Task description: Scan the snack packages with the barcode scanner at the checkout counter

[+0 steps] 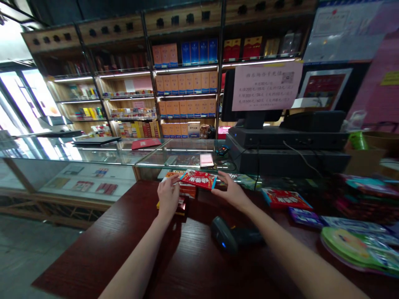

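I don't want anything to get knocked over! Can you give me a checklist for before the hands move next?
1. Left hand at the red packet's left end: ok.
2. Right hand by its right end: ok.
3. Grip firm on both sides: cannot tell.
4. Barcode scanner resting on the wooden counter: ok.
5. Space around the left hand free: not ok, an orange box is right there.
6. Other red packet away from both hands: ok, it lies off to the right.
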`<action>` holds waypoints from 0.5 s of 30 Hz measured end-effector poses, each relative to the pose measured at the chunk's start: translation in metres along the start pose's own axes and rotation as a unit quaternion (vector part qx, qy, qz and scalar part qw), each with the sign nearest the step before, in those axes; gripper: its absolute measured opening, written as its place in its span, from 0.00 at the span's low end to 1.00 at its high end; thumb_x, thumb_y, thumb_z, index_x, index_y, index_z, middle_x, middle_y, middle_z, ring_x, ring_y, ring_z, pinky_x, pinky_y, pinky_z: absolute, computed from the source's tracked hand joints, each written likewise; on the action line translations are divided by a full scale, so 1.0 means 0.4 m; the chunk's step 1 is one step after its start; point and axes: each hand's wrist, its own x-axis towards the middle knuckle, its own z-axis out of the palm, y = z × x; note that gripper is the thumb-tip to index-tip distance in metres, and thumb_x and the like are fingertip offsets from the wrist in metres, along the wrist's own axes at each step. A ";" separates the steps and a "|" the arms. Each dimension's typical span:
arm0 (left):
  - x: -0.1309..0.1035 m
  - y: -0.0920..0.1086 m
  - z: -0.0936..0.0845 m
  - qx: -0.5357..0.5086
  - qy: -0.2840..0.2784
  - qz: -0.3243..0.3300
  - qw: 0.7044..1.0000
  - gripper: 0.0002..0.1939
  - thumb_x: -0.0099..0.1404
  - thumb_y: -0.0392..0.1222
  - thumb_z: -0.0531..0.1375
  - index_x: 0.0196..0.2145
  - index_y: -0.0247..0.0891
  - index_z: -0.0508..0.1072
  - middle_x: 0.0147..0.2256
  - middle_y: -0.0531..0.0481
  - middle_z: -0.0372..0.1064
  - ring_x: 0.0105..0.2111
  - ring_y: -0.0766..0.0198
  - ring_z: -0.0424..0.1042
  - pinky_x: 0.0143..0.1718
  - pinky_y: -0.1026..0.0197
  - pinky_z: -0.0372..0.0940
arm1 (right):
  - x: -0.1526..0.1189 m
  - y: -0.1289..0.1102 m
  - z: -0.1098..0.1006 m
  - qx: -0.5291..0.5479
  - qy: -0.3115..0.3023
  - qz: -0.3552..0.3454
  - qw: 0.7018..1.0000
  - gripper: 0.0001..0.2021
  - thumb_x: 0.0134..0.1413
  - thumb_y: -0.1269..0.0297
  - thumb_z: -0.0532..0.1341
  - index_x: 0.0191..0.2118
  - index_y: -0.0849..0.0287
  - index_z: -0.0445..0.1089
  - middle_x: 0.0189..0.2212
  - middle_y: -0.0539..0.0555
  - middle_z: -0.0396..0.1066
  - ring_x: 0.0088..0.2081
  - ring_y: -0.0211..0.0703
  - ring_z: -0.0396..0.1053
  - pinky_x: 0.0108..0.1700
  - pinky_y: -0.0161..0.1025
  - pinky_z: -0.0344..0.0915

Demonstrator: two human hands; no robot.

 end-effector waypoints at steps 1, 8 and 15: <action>0.003 -0.012 -0.010 -0.010 0.002 -0.022 1.000 0.13 0.68 0.38 0.52 0.49 0.41 0.70 0.44 0.45 0.79 0.47 0.53 0.75 0.52 0.45 0.64 | 0.012 -0.005 0.017 -0.002 -0.007 -0.004 1.000 0.41 0.45 0.57 0.71 0.64 0.56 0.57 0.60 0.65 0.68 0.62 0.54 0.66 0.65 0.55 0.57; 0.003 -0.094 -0.055 0.013 -0.016 -0.083 0.996 0.13 0.65 0.38 0.54 0.46 0.43 0.72 0.41 0.48 0.80 0.46 0.52 0.75 0.57 0.41 0.58 | 0.084 -0.026 0.116 -0.041 -0.068 -0.008 0.997 0.42 0.45 0.59 0.71 0.65 0.59 0.57 0.60 0.66 0.68 0.61 0.56 0.67 0.63 0.54 0.59; 0.004 -0.137 -0.071 0.074 -0.048 -0.096 0.991 0.14 0.66 0.38 0.53 0.48 0.43 0.71 0.45 0.45 0.79 0.51 0.50 0.73 0.61 0.35 0.53 | 0.117 -0.027 0.158 -0.101 -0.092 -0.022 0.990 0.43 0.45 0.60 0.71 0.67 0.60 0.57 0.58 0.67 0.70 0.59 0.62 0.68 0.61 0.57 0.60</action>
